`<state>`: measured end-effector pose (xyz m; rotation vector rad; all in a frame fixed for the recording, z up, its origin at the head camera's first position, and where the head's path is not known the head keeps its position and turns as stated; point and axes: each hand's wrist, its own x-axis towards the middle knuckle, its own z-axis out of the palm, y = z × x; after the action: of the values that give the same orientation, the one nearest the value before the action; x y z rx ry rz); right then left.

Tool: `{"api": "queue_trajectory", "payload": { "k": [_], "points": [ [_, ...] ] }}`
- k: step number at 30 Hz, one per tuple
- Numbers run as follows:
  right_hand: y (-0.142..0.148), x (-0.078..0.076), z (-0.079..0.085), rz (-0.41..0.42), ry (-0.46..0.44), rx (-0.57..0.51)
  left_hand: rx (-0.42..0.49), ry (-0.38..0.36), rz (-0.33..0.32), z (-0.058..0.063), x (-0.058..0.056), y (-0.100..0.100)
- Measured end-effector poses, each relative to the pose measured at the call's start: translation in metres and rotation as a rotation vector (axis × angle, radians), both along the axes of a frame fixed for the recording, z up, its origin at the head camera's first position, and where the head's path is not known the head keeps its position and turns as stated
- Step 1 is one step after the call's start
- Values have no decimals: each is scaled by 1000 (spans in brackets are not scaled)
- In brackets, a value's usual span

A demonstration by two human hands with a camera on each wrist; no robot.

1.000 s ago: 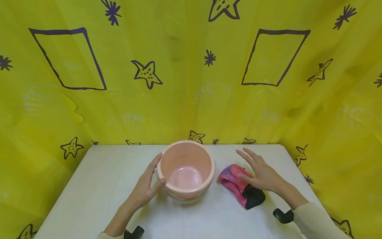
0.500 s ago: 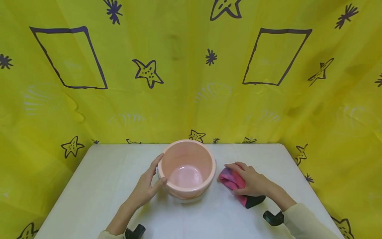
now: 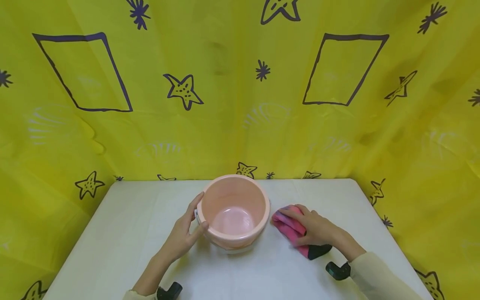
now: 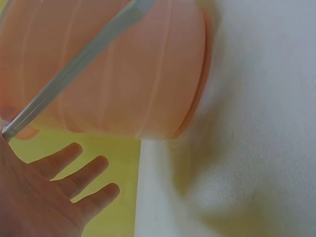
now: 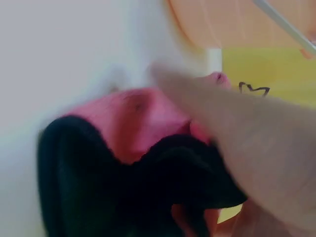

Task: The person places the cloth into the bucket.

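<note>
A crumpled, soft pink-and-black fabric cloth (image 5: 113, 182) lies on the smooth white table (image 5: 69, 54), its black part nearest the camera, its pink part beyond. From the right, the right hand (image 5: 266, 148) reaches in, its blurred thumb extending over the pink fabric. At the upper right, apart from the cloth, stands a peach-coloured, curved-walled bucket (image 5: 222, 22) with a thin pale-grey handle (image 5: 284, 22), before a yellow curtain (image 5: 286, 74) bearing a dark drawn outline (image 5: 254, 89).

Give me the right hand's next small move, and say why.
Probably lift the pink-and-black cloth slightly off the table: the right hand grips it from above, it lies beside the open-topped bucket, and the left hand touches that bucket's side, perhaps steadying it.
</note>
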<state>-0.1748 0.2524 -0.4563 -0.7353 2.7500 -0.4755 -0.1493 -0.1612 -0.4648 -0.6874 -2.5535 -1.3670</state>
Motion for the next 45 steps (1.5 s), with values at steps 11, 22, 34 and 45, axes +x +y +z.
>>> {"api": "queue_trajectory", "payload": {
  "k": [11, 22, 34, 45],
  "points": [
    [-7, 1, -9, 16, 183, 35, 19, -23, -2, -3, 1, 1],
    [-7, 8, -11, -104, 113, -7, 22, -22, 7, -5, 1, 3],
    [-21, 11, -17, -177, 211, 63, 39, -34, 4, -2, 1, 3],
    [3, 2, -4, -43, 178, -160, 34, -54, 16, -2, 2, 2]
  ]
}}
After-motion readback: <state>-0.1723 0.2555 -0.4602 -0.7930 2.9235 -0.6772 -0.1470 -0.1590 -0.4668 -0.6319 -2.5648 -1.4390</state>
